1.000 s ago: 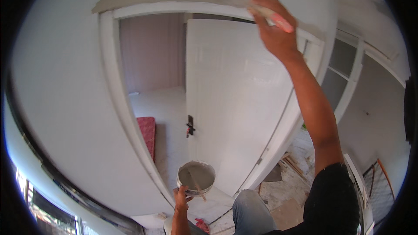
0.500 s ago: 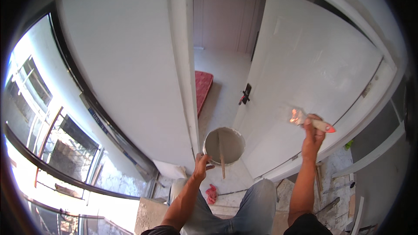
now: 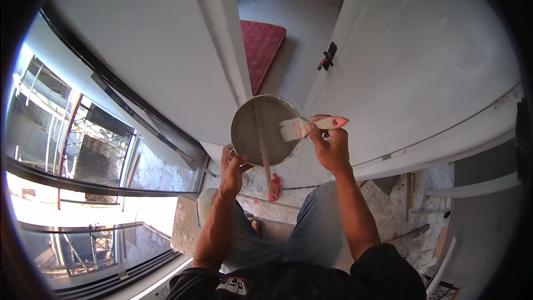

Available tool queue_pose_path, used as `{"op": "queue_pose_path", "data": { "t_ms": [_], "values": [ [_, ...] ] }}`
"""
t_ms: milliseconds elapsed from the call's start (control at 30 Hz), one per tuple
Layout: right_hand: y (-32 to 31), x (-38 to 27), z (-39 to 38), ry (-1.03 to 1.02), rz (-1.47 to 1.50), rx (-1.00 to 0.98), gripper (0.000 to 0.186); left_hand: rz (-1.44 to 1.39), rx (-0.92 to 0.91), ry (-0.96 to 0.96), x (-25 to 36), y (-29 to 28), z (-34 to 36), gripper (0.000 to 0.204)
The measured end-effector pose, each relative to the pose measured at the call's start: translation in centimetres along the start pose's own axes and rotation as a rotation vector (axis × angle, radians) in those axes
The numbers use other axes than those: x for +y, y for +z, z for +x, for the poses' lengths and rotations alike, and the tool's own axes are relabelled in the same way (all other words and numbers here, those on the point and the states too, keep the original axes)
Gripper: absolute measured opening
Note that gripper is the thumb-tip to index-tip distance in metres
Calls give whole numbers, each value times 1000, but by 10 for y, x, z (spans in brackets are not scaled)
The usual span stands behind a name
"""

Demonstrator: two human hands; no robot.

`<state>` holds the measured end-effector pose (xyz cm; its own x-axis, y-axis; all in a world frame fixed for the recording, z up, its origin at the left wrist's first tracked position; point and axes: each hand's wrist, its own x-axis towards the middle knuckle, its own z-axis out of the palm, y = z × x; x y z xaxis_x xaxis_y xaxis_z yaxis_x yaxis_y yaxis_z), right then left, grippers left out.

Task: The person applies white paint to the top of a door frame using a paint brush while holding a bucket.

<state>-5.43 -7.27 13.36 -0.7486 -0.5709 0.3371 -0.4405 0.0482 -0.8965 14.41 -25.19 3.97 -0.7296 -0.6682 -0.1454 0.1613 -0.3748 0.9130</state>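
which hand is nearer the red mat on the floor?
Left. The left hand, gripping the round pan, sits just below the red mat; the right hand holds the brush further right.

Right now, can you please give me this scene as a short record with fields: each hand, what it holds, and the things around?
left hand: left hand grips the round grey pan by its lower rim
right hand: right hand holds a paintbrush, bristles over the pan
in pan: grey paste and a thin stick
behind: white door, open; red mat on the floor beyond
left side: dark-framed window
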Motion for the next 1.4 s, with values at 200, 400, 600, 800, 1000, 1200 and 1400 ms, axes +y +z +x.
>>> {"op": "queue_pose_path", "data": {
  "t_ms": [200, 400, 600, 800, 1000, 1200, 1400],
  "values": [
    [38, 22, 6, -79, -38, -75, 22, 152, 78, 83, 12, -7, -27, 70],
    [55, 19, 4, -100, -30, -157, 23, 161, 165, 102, 19, -13, -51, 69],
    [66, 1, -4, -74, 91, -230, 25, 166, 300, 82, 18, -26, -71, 68],
    [73, 1, -10, -3, 230, -258, 24, 50, 357, 42, 29, -31, -88, 64],
    [81, 23, -11, 461, 779, -122, 24, -65, 340, 51, 45, -23, -94, 50],
    [85, 37, -18, 655, 1290, -179, 25, -74, 380, 7, 58, -22, -93, 38],
    [87, 30, -20, 628, 1415, -188, 21, -58, 391, 23, 65, -23, -87, 34]
  ]
}}
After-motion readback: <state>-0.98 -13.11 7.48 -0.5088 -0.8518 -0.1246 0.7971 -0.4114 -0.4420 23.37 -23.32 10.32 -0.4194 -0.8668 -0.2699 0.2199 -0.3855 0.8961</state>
